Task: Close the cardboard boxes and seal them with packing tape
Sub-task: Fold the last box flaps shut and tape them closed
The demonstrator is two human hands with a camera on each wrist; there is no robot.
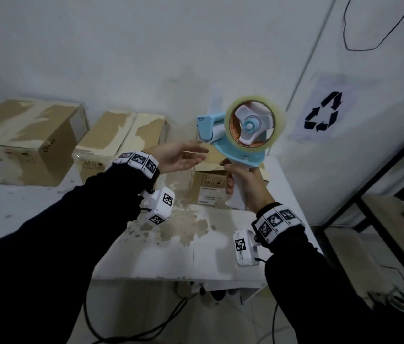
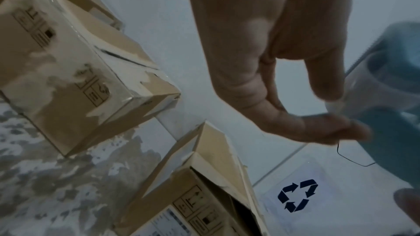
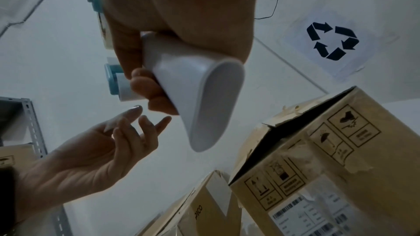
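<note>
the right hand [image 1: 248, 184] grips the white handle of the tape dispenser [image 1: 243, 127], held up above the open box [image 1: 210, 184] on the table [image 1: 208, 256]. the left hand [image 1: 181, 156] reaches toward its front, fingers loosely spread, holding nothing.

Three cardboard boxes [image 1: 26, 140], one tape dispenser [image 1: 240, 127], two hands [image 1: 183, 157].
</note>
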